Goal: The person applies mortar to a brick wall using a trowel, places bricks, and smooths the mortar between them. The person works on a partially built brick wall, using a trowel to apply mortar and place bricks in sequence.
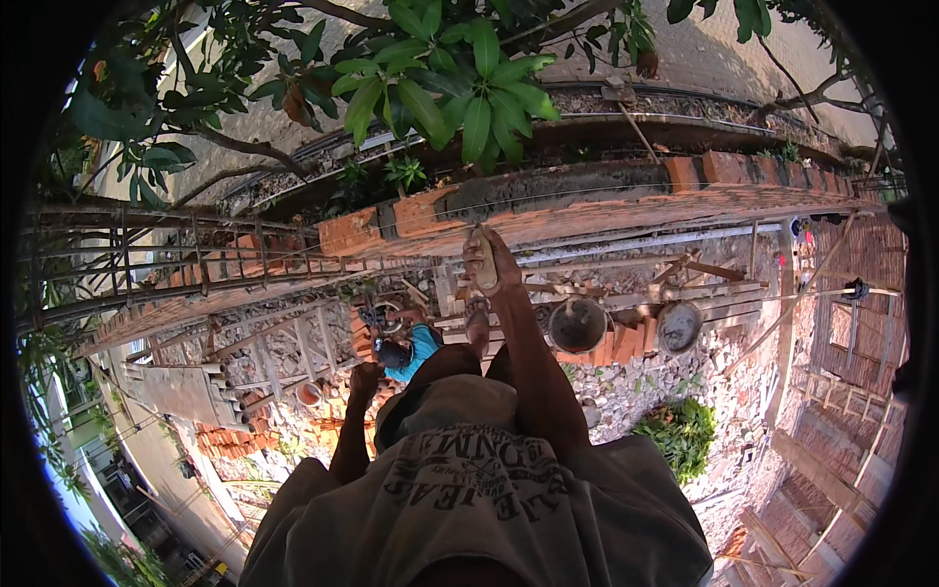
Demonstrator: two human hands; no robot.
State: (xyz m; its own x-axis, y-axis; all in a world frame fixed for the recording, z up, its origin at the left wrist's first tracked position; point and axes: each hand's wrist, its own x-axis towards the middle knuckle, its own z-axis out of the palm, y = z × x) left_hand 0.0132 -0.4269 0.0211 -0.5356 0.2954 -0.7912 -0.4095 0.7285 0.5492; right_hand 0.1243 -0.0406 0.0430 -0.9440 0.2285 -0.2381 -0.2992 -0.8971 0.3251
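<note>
My right hand (504, 259) is closed round a flat, pale tan tool (478, 252), perhaps mortar-coated, raised just under the top edge of the brick wall (372, 227). Wet grey mortar (577, 184) runs along the wall's top between red bricks (726, 169), with a thin line stretched along it. My left hand (364, 380) is low at my left with fingers curled; what it holds, if anything, I cannot make out. My foot (477, 323) is on the planks below the wall.
A co-worker in turquoise (416, 347) is low at left. Two mortar buckets (577, 326) (678, 328) and stacked bricks (626, 342) sit on the plank scaffold (724, 293). Leafy branches (460, 88) overhang the wall. Rebar (127, 254) stands at left; rubble (606, 382) lies below.
</note>
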